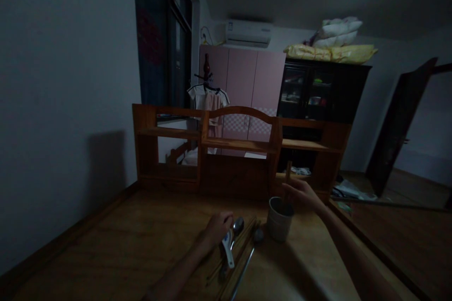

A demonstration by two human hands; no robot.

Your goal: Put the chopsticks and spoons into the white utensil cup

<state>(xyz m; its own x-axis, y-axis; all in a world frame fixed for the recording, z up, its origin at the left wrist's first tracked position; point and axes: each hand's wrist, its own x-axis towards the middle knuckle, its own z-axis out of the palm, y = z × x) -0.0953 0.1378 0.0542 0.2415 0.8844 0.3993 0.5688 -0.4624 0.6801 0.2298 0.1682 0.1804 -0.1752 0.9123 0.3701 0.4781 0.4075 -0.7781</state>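
My right hand (300, 193) is closed around upright wooden chopsticks (288, 171), whose lower ends are inside a grey metal cup (278, 225). My left hand (219, 226) rests low over the table with its fingers curled. Just below those fingers lies a white ceramic spoon (228, 251) with a blue mark, touching or almost touching them. Whether the left hand grips anything is hidden. Beside it are a metal spoon (238, 225), loose chopsticks (247, 233) and a long-handled metal spoon (258, 235), which lies nearest the cup.
The wooden table (148, 225) has a low shelf unit (240, 146) along its back edge. A wall (63, 150) borders the left side. Past the table's right edge lies a dim floor (406, 235), with a plastic bag (353, 190) behind.
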